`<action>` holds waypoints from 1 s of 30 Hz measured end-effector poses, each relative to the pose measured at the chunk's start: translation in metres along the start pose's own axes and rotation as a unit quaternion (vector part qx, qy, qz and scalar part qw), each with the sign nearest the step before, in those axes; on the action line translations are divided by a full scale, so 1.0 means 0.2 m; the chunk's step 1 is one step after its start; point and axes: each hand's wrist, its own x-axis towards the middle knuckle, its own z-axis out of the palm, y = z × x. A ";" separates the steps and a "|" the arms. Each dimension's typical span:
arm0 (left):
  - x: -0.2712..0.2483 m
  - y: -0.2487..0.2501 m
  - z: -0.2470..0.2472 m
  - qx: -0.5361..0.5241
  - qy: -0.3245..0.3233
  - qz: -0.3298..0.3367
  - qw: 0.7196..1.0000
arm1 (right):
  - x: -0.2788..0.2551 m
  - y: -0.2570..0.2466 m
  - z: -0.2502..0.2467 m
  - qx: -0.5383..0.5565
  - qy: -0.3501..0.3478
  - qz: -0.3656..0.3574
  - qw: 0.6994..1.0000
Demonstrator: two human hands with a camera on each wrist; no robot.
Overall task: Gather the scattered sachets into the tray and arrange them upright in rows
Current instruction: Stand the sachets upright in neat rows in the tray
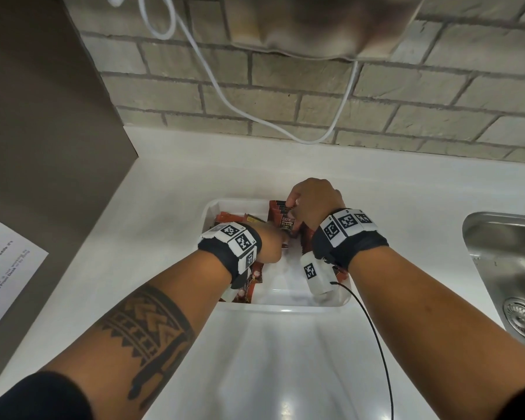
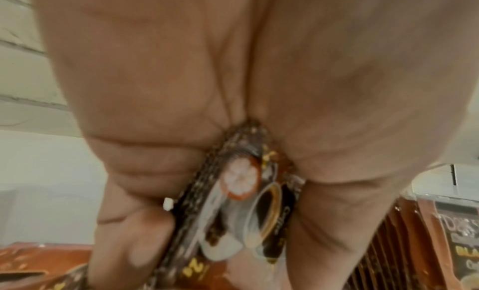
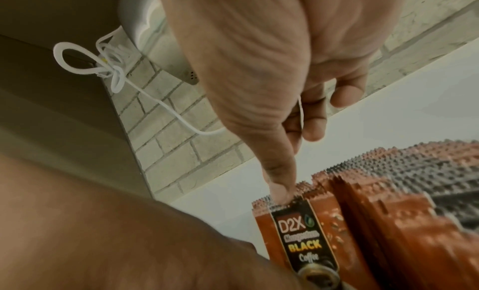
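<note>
A white tray (image 1: 285, 307) sits on the white counter with both my hands inside it. A row of brown sachets (image 1: 281, 213) stands upright at its far side, also filling the right wrist view (image 3: 388, 212). My right hand (image 1: 297, 207) is on top of that row. Its thumb (image 3: 279, 190) presses the top edge of the front sachet (image 3: 305, 239), labelled D2X Black Coffee; the index finger is hidden behind it. My left hand (image 1: 272, 245) grips one sachet (image 2: 246, 188) between curled fingers (image 2: 134, 229), close in front of the row. Loose sachets (image 1: 231, 218) lie flat along the tray's left side.
A steel sink (image 1: 497, 268) lies to the right. A printed sheet (image 1: 6, 268) rests at the left, below a brown panel (image 1: 43, 116). A white cable (image 1: 255, 116) hangs down the brick wall. A black wire (image 1: 373, 328) trails from my right wrist.
</note>
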 end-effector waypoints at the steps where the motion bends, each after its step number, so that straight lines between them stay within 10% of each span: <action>1: -0.02 -0.01 -0.01 -0.013 0.001 0.004 1.000 | 0.00 0.00 -0.01 0.011 -0.003 0.002 1.000; 5: -0.09 -0.16 -0.05 -0.184 0.071 0.003 0.980 | -0.03 0.06 -0.07 0.105 0.039 -0.013 0.994; 11: -0.19 -0.22 -0.08 -0.562 0.192 0.077 0.801 | -0.14 0.04 -0.11 0.321 -0.012 -0.087 0.943; 16: -0.21 -0.18 -0.06 -0.641 0.207 0.122 0.729 | -0.15 0.02 -0.15 0.398 0.033 -0.068 0.914; 22: -0.21 -0.21 -0.02 -0.637 0.211 0.117 0.732 | -0.20 0.02 -0.19 0.437 0.053 -0.058 0.896; 30: -0.18 -0.28 0.02 -0.420 0.097 -0.138 0.892 | -0.15 0.07 -0.15 0.212 0.038 -0.039 0.976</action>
